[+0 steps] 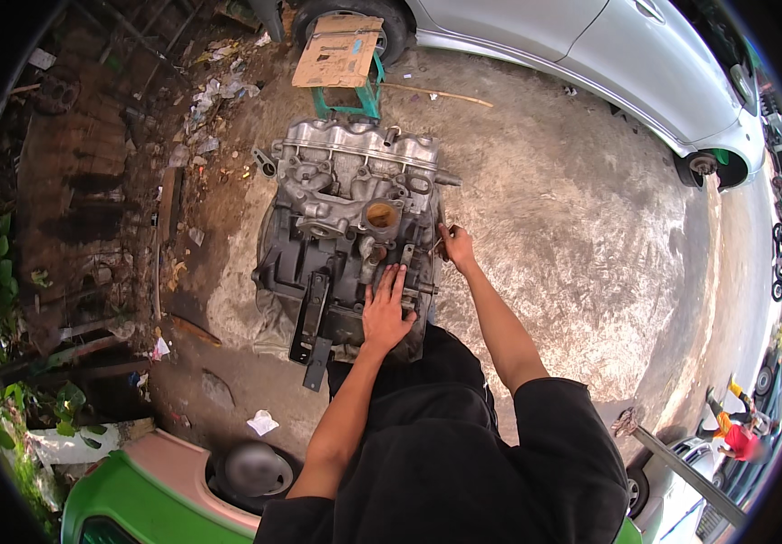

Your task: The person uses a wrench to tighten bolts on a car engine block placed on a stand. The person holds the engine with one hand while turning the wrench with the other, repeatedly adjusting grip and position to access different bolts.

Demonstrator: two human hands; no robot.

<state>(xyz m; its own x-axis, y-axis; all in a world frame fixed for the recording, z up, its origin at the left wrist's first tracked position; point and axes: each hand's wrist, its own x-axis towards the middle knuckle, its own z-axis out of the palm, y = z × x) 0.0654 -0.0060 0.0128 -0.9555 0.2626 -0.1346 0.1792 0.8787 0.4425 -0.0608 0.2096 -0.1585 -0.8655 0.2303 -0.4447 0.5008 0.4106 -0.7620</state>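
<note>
In front of me stands a greasy engine block (pixel 354 227) with a ribbed silver cover (pixel 354 143) along its far side. A round opening (pixel 380 216) with a brownish inside sits on its upper face. My left hand (pixel 388 313) lies on the near right part of the block, fingers stretched forward and slightly apart. At the block's right side, my right hand (pixel 455 245) is closed, its fingers curled against the edge. Whatever it may hold there is too small to make out. A dark metal bracket (pixel 312 317) juts from the block's near left.
Beyond the engine is a green stool (pixel 348 98) topped with cardboard (pixel 338 52). A silver car (pixel 536 41) is parked at the far right, a green car (pixel 137 494) at the near left. Litter (pixel 218 95) lies along the left. A person in red (pixel 741 442) is at the right.
</note>
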